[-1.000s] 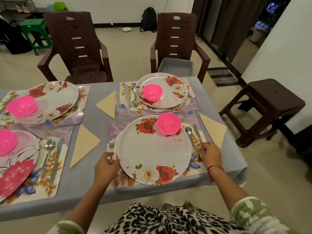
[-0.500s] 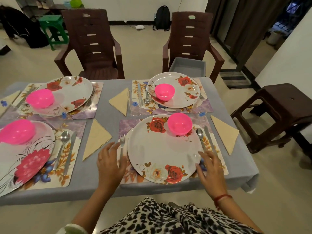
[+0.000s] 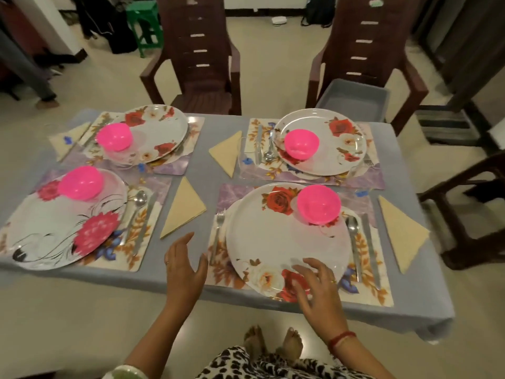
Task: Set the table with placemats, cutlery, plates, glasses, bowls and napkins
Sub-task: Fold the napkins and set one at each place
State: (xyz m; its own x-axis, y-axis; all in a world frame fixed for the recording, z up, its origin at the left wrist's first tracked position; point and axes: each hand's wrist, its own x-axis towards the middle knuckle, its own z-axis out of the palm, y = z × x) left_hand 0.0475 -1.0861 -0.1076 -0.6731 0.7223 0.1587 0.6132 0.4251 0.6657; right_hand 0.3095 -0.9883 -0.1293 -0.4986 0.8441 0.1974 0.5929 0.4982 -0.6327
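**1. Hands.** I read the left hand (image 3: 183, 266) as held over the tabletop (image 3: 203, 170), just beside the left edge of the near-right placemat (image 3: 366, 292). Its fingers are straight and spread and hold nothing. The right hand (image 3: 317, 285) is over the near rim of the plate (image 3: 284, 242). Its fingers are spread, lightly bent, and grip nothing (I cannot tell whether the fingertips touch the rim).

**2. Near-right setting.** The plate lies flat on the placemat, close to the tabletop's front edge.
- A pink bowl (image 3: 318, 203) stands upright on the plate's far side.
- A fork (image 3: 218, 231) lies on the placemat just left of the plate.
- A spoon (image 3: 353, 236) and a knife (image 3: 370, 242) lie side by side just right of the plate.
- A folded napkin (image 3: 401, 236) lies on the cloth to the right of the placemat.
- A second napkin (image 3: 183, 209) lies to the left of the placemat.

**3. Other settings.** The near-left plate (image 3: 54, 228), far-left plate (image 3: 161, 129) and far-right plate (image 3: 336, 157) each rest on a placemat and carry a pink bowl.

**4. Surroundings.** A left chair (image 3: 199, 50) and a right chair (image 3: 366, 50) stand at the far side. A grey tray (image 3: 352, 97) sits on the right chair's seat. A brown stool (image 3: 470, 214) stands to the right.
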